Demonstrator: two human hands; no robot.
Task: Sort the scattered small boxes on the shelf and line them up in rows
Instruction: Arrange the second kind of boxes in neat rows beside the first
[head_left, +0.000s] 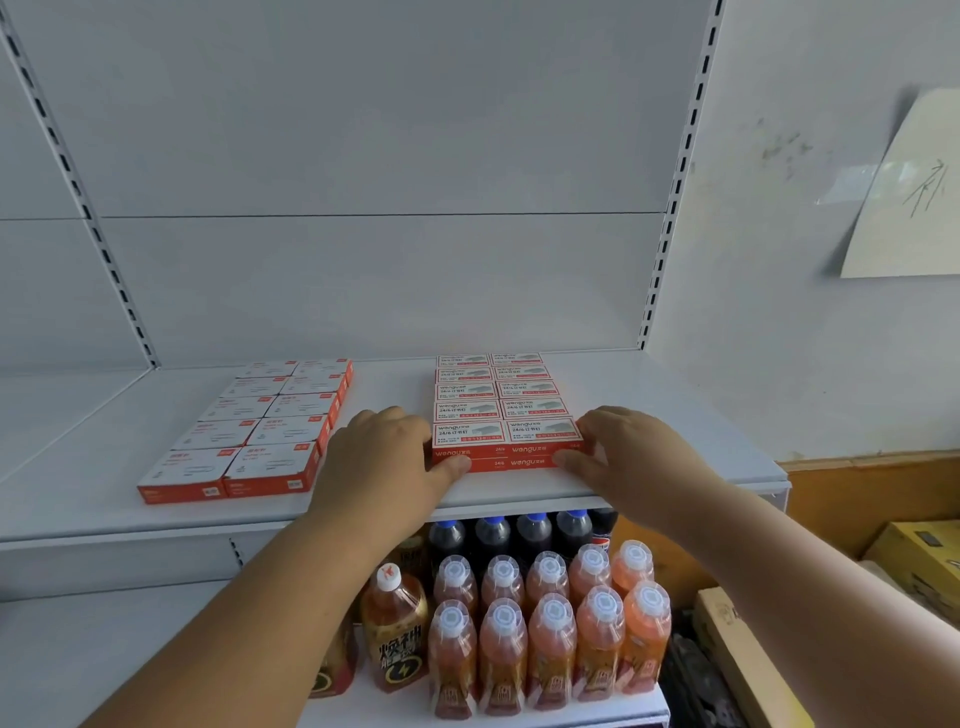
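Obscured, as I see it: paper-clip boxes (244, 431) print blurred; cola bottles (511, 535) half behind shelf (156, 519) lip; cartons (919, 566) cropped right.

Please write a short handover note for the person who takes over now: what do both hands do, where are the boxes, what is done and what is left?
Left hand: fingers on the left side of the staple box block, thumb on its front.
Right hand: the same on the right side.
The staple boxes stand in two columns, two layers high at the front, on the right of the shelf.
The clip box block stands in two columns on the left, untouched.
Done: both blocks look lined up, no loose boxes in view.
Left: probably only squaring the staple block, then letting go.
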